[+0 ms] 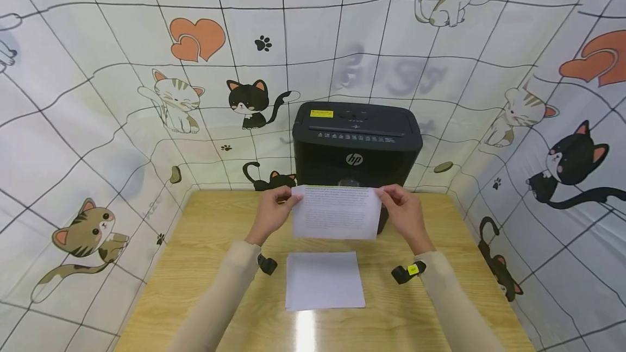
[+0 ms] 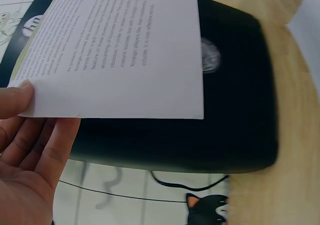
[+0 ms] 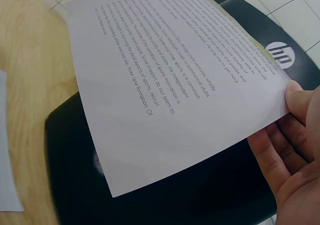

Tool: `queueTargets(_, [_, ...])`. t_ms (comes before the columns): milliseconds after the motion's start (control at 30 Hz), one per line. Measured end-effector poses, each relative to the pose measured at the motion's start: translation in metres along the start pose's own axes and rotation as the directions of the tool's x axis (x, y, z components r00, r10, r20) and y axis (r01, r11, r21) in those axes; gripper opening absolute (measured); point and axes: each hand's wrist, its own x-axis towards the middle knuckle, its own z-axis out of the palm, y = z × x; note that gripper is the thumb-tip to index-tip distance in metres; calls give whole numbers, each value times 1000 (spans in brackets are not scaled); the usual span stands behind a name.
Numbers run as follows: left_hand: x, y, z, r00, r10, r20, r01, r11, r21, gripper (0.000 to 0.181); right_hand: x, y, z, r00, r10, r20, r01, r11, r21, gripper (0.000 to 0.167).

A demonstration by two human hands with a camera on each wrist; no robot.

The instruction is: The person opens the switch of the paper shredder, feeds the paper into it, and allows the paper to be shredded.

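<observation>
A printed sheet of paper [image 1: 337, 213] is held up in front of a black HP paper shredder [image 1: 323, 162]. My left hand [image 1: 275, 209] pinches its upper left corner between thumb and fingers. The upper right corner is pinched by my right hand [image 1: 403, 213]. Lines of text cover the side facing me, and a yellow-green strip runs along the top edge in both wrist views. In the left wrist view the sheet [image 2: 150, 92] hides part of the shredder's front [image 2: 240, 110]. The right wrist view shows the thumb [image 3: 298, 99] on top of the paper.
White paper [image 1: 325, 281] lies on the wooden table [image 1: 401, 314] between my forearms. On the shredder's top are a long slot [image 1: 354, 128] and a yellow label [image 1: 321, 114]. Cloth [image 1: 195, 156] with printed cats hangs behind and at both sides.
</observation>
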Motion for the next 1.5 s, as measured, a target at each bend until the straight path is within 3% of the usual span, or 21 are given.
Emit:
queueTargets(200, [19,19,-8,998,58,5,-58,998,-17,16,9,-16,-11,997,-68,-24,68,997,20,27])
queueTargets(767, [56,70,-15,998,62,20,-62,998,-6,21,30,-59,-45,983,-138,-124,138,990,-3,30])
queueTargets(1233, [88,109,-20,987,161,14,-161,987,-8,19,49,-92,-73,977,-144,-159,149,989,15,40])
queueTargets(1500, [110,129,-24,977,215,-2,-215,976,-22,20,62,-112,-86,963,-194,-188,205,978,39,38])
